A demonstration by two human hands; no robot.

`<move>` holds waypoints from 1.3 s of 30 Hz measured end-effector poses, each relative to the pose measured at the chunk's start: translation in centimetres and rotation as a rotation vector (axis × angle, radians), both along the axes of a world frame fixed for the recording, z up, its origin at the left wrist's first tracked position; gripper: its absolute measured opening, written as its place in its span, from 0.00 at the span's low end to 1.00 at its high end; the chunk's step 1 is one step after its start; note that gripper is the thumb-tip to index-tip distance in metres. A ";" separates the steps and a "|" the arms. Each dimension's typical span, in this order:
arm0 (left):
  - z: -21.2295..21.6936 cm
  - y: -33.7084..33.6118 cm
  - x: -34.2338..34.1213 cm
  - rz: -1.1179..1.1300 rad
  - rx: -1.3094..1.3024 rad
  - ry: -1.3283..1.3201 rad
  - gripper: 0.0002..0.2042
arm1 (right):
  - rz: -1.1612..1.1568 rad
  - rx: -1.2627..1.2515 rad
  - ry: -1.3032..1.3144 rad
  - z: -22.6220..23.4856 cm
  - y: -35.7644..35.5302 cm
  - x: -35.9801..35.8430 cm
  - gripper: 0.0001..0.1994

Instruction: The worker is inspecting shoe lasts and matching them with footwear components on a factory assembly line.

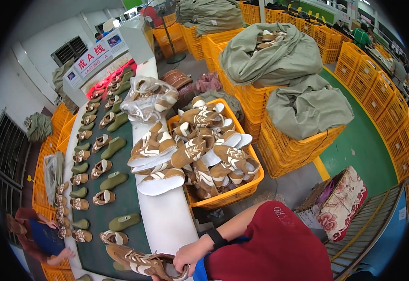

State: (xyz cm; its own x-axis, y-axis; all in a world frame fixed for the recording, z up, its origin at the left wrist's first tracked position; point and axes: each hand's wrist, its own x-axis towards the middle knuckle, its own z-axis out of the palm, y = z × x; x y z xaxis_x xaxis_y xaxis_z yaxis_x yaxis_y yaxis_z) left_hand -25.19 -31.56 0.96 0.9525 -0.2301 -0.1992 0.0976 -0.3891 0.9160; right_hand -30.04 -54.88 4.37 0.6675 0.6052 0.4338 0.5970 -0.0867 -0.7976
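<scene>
A: Brown and cream leather everywhere. The right hand (188, 255) is closed around a shoe upper (139, 263) at the near end of the belt (127, 201), low in the frame.

B: And the left hand?

A: Can't tell. It sits below the frame edge or under the upper, so its grip is hidden.

B: How far along would you say?

A: Partway, by my reckoning. Two rows of uppers and green lasts (113, 147) already run up the belt, well spaced, so plenty has been laid out.

B: What's left?

A: A good deal. The orange crate (249, 185) beside the belt is heaped with uppers (204, 150), spilling onto the white edge (167, 220). A clear bag (149, 99) of more sits beyond it.

B: Anyone else?

A: Another person's hand (65, 254) reaches in from across the belt, far left.
</scene>
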 end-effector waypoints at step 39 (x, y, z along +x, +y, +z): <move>10.8 -4.8 -2.2 -0.127 0.392 -0.578 0.29 | -0.447 -0.145 -0.054 2.1 5.1 4.9 0.06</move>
